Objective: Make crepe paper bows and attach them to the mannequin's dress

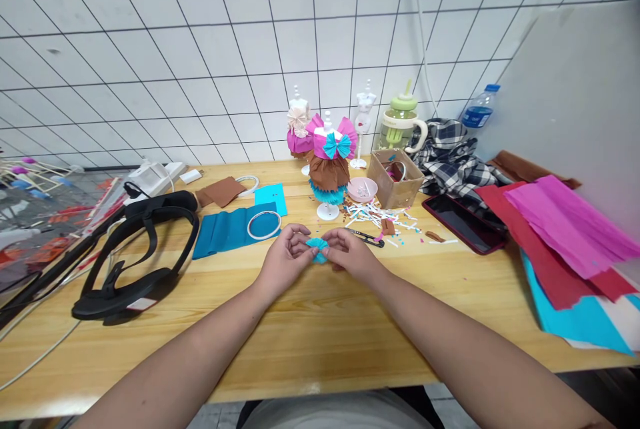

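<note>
Between my two hands is a small piece of pleated turquoise crepe paper, held a little above the wooden table. My left hand pinches its left side with thumb and fingers. On its right side my right hand grips it the same way. Just beyond stands a mini dress form in a magenta top with a turquoise bow, a brown skirt and a turquoise frill. Small scissors lie just past my right hand. A roll of white tape rests on folded teal paper to the left.
Paper scraps, a pink dish and a cardboard box sit behind my right hand. A phone and crepe sheets lie right. A black head strap lies left. Two more dress forms and a green-lidded jug stand by the wall.
</note>
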`<state>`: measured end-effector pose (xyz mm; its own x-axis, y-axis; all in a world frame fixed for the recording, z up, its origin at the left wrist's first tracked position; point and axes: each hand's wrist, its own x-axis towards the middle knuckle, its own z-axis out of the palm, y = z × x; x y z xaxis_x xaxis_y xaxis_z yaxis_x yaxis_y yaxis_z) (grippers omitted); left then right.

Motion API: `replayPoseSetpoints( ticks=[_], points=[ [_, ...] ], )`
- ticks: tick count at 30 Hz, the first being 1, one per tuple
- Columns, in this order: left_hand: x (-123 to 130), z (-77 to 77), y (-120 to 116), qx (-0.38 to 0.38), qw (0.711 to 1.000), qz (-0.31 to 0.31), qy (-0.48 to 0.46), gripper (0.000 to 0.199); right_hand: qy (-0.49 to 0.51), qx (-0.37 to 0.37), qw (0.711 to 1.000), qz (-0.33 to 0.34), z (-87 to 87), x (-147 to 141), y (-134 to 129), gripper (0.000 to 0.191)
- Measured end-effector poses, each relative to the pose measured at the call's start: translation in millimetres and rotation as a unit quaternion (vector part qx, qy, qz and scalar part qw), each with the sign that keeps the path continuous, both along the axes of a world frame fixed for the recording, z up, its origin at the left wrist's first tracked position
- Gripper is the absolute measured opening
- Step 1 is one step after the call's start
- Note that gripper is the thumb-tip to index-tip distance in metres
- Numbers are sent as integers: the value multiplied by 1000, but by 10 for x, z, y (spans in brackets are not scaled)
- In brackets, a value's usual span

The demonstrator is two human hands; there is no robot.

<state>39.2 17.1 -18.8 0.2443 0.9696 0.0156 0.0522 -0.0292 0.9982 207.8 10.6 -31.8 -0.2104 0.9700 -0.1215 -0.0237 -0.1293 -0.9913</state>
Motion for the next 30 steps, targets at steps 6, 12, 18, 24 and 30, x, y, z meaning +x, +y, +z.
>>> replayPoseSetpoints(
  ticks=[6,12,18,24,30],
  points=[
    [14,-14,-34,75,996,-11,43,36,-100,112,988,-34,8,18,-11,15],
    [-12,15,-20,-88,993,-69,-30,49,-57,119,990,-59,63,15,-20,17],
    [2,-16,-5,-107,992,-60,11,35,-67,115,989,-59,43,26,-16,20],
    [-9,-8,-14,-50,995,-54,73,33,-64,81,994,-22,5,22,3,25],
    [-56,14,-25,134,955,-66,256,14,-104,55,993,9,13,53,25,18]
  ],
)
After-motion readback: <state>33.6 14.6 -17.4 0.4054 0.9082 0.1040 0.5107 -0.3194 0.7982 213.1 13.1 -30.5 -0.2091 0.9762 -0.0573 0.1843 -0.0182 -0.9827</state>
